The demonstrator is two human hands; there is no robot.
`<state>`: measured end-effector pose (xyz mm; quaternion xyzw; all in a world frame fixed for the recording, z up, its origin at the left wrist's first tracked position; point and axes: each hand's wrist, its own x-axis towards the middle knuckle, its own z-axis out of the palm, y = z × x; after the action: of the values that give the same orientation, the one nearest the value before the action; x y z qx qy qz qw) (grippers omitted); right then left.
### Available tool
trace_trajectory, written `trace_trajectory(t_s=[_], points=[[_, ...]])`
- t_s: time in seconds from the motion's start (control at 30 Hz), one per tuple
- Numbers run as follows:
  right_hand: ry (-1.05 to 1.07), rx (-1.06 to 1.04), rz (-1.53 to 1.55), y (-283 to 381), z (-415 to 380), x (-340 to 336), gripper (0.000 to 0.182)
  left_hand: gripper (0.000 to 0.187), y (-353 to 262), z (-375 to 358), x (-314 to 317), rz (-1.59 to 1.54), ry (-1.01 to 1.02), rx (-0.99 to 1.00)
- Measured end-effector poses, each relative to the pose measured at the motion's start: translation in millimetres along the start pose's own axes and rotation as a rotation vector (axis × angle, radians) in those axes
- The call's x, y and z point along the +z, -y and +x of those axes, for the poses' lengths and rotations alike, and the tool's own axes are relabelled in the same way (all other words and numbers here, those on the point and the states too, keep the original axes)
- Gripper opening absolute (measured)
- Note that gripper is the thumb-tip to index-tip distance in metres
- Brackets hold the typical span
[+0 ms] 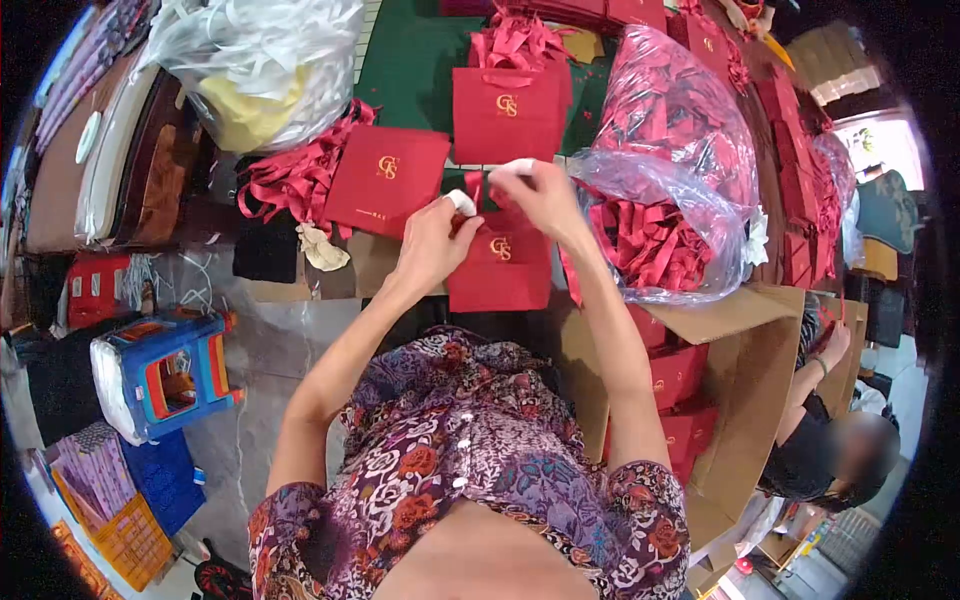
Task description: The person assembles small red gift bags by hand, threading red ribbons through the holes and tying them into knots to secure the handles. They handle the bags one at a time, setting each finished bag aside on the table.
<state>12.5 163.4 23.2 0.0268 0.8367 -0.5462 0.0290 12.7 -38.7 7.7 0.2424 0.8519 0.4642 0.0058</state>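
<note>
A small red paper bag (500, 285) with a gold logo stands upright before me at the table's near edge. My left hand (432, 240) is closed in a pinch at the bag's top left, on a red ribbon (473, 185) that rises there. On the top right, my right hand (545, 205) is bent in a pinch on the ribbon, slightly blurred; its fingertips are partly hidden. White wrapping covers a finger on each hand. Just left of the hands lies a flat red bag (388, 180), and beyond them sits another red bag (505, 115) with ribbons above it.
Loose red ribbons (290, 185) lie at the left. A clear plastic bag (680, 170) full of red ribbons is at the right, above an open cardboard box (745, 400) with red bags. White ribbons fill another plastic bag (255, 75). Another person (815, 430) sits far right.
</note>
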Motion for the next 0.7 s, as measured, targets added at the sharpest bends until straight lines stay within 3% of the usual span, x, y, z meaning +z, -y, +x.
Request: trace_trajectory(t_s=[0.07,0.17,0.27,0.4,0.57,0.63,0.7], points=[[-0.112,-0.021,0.011,1.6,-4.7,-17.4,0.021,0.016,-1.6,-0.4,-2.4,-0.009,0.065,-0.129],[-0.251,0.048,-0.052,8.7,-17.3,-35.9,0.021,0.019,5.3,-0.1,4.1,0.056,-0.010,-0.019],[-0.223,0.060,-0.538,-1.0,-19.4,-34.5,0.031,0.024,2.7,4.7,7.5,0.040,-0.045,-0.009],[-0.265,0.196,-0.704,-5.8,-13.4,-9.9,0.025,0.029,0.0,10.7,10.8,0.184,-0.105,-0.020],[-0.337,0.094,-0.531,-19.1,-11.9,-0.1,0.023,0.031,1.1,17.3,14.4,0.203,-0.006,-0.085],[-0.308,0.019,-0.222,-14.8,-19.2,-3.9,0.021,0.031,9.9,18.5,18.9,0.170,0.001,-0.096],[-0.250,0.043,-0.120,1.5,-33.4,-2.5,0.019,0.032,9.3,17.9,19.3,0.137,0.012,-0.107]])
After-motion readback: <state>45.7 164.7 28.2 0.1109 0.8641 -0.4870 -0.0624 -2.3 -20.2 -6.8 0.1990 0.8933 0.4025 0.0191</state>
